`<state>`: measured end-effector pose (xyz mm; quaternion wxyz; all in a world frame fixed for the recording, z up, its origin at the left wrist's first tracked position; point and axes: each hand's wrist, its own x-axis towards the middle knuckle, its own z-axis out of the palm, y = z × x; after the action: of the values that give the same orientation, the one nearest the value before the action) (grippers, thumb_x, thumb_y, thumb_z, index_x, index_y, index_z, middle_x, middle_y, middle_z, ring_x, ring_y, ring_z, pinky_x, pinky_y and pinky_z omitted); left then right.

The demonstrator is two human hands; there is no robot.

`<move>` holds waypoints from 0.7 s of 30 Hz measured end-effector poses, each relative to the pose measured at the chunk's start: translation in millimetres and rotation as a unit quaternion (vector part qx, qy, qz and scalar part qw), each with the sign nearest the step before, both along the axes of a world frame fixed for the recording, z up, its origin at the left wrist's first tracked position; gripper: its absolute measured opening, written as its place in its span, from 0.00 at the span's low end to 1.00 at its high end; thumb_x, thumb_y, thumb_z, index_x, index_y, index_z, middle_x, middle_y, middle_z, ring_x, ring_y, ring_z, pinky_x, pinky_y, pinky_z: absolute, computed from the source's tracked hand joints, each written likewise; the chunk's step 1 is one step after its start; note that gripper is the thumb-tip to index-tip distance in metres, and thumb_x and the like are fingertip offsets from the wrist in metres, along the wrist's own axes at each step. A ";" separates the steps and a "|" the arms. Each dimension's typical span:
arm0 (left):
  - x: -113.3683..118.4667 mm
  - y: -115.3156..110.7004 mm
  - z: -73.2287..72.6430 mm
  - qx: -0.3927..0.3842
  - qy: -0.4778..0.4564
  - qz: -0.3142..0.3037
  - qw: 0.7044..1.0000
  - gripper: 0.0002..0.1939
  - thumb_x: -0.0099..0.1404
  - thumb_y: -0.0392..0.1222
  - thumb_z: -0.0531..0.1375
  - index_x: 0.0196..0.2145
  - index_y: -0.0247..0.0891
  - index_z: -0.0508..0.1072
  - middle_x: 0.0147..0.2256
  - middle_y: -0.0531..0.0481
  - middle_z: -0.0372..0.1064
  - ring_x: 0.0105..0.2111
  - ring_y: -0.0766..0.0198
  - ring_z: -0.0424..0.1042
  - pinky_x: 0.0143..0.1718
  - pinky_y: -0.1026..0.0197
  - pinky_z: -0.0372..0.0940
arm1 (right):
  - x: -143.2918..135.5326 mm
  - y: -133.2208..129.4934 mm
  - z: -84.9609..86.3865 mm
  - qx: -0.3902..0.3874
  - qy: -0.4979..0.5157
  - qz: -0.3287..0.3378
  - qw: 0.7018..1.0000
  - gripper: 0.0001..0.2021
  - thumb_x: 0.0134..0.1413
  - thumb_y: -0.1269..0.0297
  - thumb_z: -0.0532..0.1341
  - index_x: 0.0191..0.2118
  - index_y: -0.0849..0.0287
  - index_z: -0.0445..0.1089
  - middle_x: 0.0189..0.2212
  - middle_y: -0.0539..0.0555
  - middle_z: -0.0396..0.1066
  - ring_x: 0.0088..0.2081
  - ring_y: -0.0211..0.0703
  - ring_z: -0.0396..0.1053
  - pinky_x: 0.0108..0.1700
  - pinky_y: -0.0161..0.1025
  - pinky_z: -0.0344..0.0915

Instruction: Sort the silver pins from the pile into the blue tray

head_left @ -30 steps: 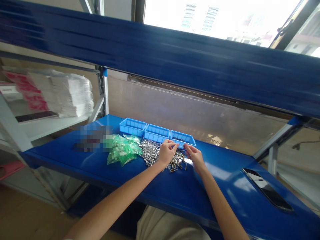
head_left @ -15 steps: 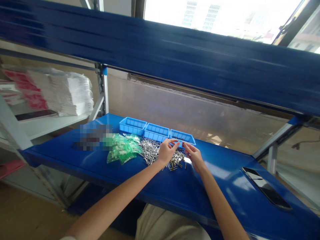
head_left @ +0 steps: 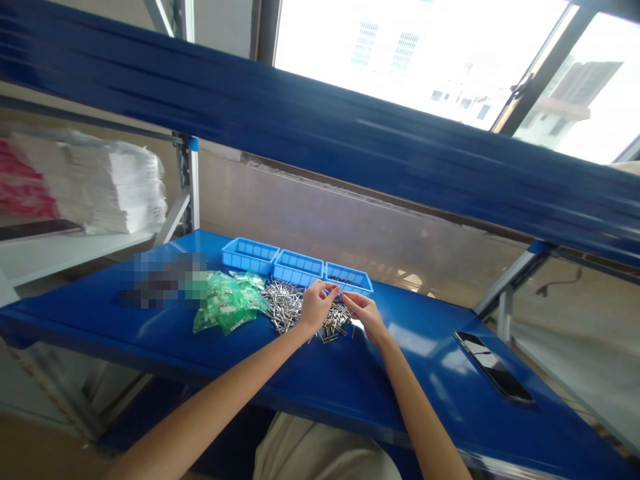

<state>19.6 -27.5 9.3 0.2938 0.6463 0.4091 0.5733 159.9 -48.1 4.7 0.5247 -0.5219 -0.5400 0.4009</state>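
Note:
Over the pile of silver metal pins (head_left: 284,305), my left hand (head_left: 317,308) is closed in a pinch on something too small to make out. Close to its fingertips, my right hand (head_left: 365,313) also pinches, and what it grips is too small to name. Brass-coloured pins (head_left: 334,327) lie below the hands on the blue table. Behind them stand three blue bins in a row: the left bin (head_left: 250,255), the middle bin (head_left: 299,268) and the right bin (head_left: 349,277), with small dark pieces inside the right one.
Green plastic bags (head_left: 229,303) lie left of the pins. A phone (head_left: 494,367) rests on the blue table (head_left: 345,393) at the right. A blue beam (head_left: 300,127) crosses above. Wrapped white stacks (head_left: 115,183) stand on the left shelf.
My hands have come together, fingertips now nearly touching where there was a gap before. The whole view has shifted, so the table and bins appear further left.

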 end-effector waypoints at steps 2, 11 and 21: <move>-0.3 0.3 0.5 0.001 0.004 0.003 1.000 0.13 0.57 0.49 0.56 0.29 0.36 0.74 0.28 0.51 0.68 0.23 0.69 0.62 0.28 0.64 0.59 | 0.0 0.7 -0.4 -0.002 0.018 0.007 1.000 0.18 0.36 0.52 0.64 0.34 0.59 0.74 0.20 0.48 0.65 0.20 0.30 0.54 0.22 0.31 0.48; 1.5 -2.9 -7.4 0.053 0.124 -0.058 0.989 0.08 0.55 0.45 0.59 0.27 0.39 0.74 0.29 0.52 0.66 0.21 0.71 0.61 0.26 0.65 0.59 | 4.0 8.4 -4.2 -0.003 0.121 -0.034 0.992 0.17 0.35 0.52 0.65 0.29 0.60 0.72 0.17 0.46 0.58 0.20 0.30 0.52 0.20 0.29 0.46; -1.6 -6.2 -1.4 0.075 0.114 0.038 0.990 0.13 0.58 0.45 0.55 0.41 0.42 0.70 0.32 0.52 0.64 0.24 0.69 0.61 0.26 0.65 0.60 | 6.0 11.0 -4.3 -0.004 0.114 -0.106 0.988 0.20 0.33 0.49 0.65 0.29 0.61 0.72 0.23 0.50 0.64 0.20 0.30 0.54 0.18 0.29 0.46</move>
<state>18.0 -33.7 7.8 0.1740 0.7118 0.4195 0.5358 165.8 -37.1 0.4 0.6204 -0.5295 -0.4162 0.4019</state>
